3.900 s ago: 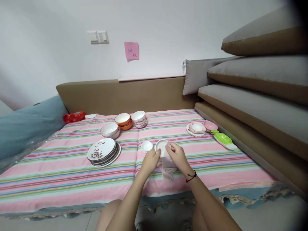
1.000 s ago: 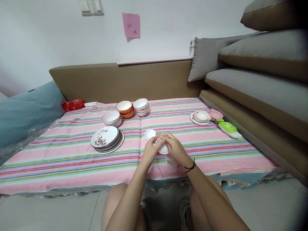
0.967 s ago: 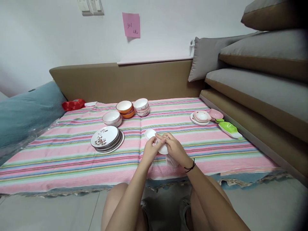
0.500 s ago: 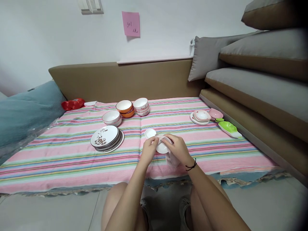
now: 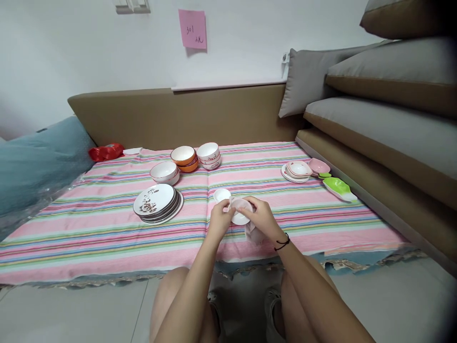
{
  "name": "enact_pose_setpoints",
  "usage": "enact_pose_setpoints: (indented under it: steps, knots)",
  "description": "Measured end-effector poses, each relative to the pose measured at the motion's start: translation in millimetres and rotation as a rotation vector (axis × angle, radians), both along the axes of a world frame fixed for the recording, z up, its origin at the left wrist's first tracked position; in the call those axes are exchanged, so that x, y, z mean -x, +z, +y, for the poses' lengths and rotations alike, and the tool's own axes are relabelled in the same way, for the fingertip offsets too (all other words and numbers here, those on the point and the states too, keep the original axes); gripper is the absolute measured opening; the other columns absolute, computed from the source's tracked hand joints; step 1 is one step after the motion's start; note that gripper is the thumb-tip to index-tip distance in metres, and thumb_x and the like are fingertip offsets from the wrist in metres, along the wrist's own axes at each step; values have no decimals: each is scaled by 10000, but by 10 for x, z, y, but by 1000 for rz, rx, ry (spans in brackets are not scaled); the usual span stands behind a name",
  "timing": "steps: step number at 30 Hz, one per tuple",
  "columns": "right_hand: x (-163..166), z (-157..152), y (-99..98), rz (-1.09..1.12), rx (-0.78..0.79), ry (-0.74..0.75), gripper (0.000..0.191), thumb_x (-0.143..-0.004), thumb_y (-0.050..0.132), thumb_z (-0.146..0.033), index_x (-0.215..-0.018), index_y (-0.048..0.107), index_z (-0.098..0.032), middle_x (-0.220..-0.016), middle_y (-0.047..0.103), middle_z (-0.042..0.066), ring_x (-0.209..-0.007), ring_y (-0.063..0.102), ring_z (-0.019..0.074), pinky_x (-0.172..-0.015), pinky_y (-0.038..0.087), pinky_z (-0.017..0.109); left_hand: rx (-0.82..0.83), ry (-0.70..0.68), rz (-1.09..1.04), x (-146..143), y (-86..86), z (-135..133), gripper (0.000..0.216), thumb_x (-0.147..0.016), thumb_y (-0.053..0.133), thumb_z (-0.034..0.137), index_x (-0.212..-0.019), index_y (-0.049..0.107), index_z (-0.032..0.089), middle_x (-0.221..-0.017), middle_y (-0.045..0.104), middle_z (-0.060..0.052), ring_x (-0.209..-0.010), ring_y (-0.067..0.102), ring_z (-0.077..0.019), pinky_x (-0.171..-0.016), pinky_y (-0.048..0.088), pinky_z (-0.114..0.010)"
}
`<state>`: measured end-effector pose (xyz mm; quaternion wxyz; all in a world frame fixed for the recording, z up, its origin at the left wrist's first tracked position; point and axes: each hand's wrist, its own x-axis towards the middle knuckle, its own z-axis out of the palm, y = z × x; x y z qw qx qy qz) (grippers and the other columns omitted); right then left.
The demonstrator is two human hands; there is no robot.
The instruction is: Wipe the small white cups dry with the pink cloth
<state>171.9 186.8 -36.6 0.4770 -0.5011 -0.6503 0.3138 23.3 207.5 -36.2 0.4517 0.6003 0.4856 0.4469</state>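
Observation:
Between my hands is a small white dish (image 5: 240,219), held just above the striped cloth. My left hand (image 5: 220,220) is closed on the dish's left rim, with a bit of pale cloth under the fingers. On the other side my right hand (image 5: 262,217) grips the dish's right rim, its thumb reaching over the inside. The pale pinkish wiping cloth (image 5: 254,234) bunches around the dish and hangs below my right hand. Just beyond my left hand, a second small white dish (image 5: 222,195) rests on the striped cloth.
To the left stands a stack of plates (image 5: 155,200), with white bowls (image 5: 164,172), orange bowls (image 5: 183,156) and patterned bowls (image 5: 209,152) behind it. At the right lie square bowls (image 5: 299,168), a pink dish (image 5: 319,166) and a green dish (image 5: 337,186). Stacked cushions (image 5: 385,119) border the right side.
The small dish has turned so more of its inside shows between my hands. My right thumb and the wiping cloth have shifted slightly along it. The view has tilted a little.

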Motion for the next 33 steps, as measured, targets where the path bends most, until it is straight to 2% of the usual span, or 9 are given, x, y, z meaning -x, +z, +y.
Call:
enact_pose_setpoints:
  steps: [2,4,8,12,16,21,23,27,33]
  knots:
    - [-8,7,-25,-51,5,-38,219,-807,570,-361,-799,658,-160,-775,658,28,-713,571,159,-638,410,246,2,-20,-2,-2,6,-7,180,-647,613,248,-791,678,160,-834,674,-59,-809,580,-209,-683,450,-272]
    - [-14,17,-50,-71,-3,-44,235,-837,525,-341,-777,664,-162,-778,661,34,-710,568,160,-640,406,248,8,-32,-5,-7,16,-16,183,-649,605,230,-799,683,159,-847,678,-63,-806,584,-207,-694,455,-276]
    - [-14,37,-78,3,0,-1,225,-846,496,-305,-898,666,-167,-897,675,49,-797,592,172,-700,437,259,26,-57,-13,-13,41,-35,203,-703,577,273,-821,684,146,-846,669,-62,-787,579,-192,-691,453,-264]
    - [-15,47,-82,49,48,34,230,-815,518,-299,-943,652,-162,-919,671,56,-814,596,181,-706,455,271,32,-65,-2,0,35,-37,255,-675,658,373,-767,662,136,-764,633,-43,-718,552,-174,-625,433,-244]
    - [-31,51,-72,135,101,120,302,-794,548,-293,-1053,610,-151,-1031,649,70,-909,599,183,-783,465,285,19,-25,1,19,2,-12,211,-692,618,350,-746,634,146,-713,598,-17,-672,531,-156,-611,413,-240]
    - [-40,61,-69,127,102,155,412,-682,645,-213,-1084,580,-153,-1045,627,59,-914,585,179,-804,462,287,-11,20,29,17,-11,9,163,-708,573,305,-731,620,151,-718,583,-13,-700,512,-157,-639,388,-246]
    - [-37,69,-83,113,116,162,457,-659,679,-233,-1097,575,-157,-1057,624,58,-919,581,185,-805,462,291,-21,28,41,9,-8,3,166,-721,556,300,-747,622,150,-728,584,-14,-711,507,-159,-652,384,-250]
    - [-28,75,-116,112,126,131,315,-763,598,-311,-1039,604,-158,-994,638,59,-879,581,189,-766,459,292,-31,25,54,-8,-10,-13,161,-722,558,291,-734,623,144,-717,583,-17,-727,506,-165,-680,386,-259]
    - [-17,39,-86,56,106,93,310,-767,615,-333,-1034,610,-176,-986,640,45,-871,581,191,-754,452,290,24,-31,-3,-12,17,-22,176,-715,582,297,-783,636,144,-771,595,-25,-750,527,-162,-669,416,-248]
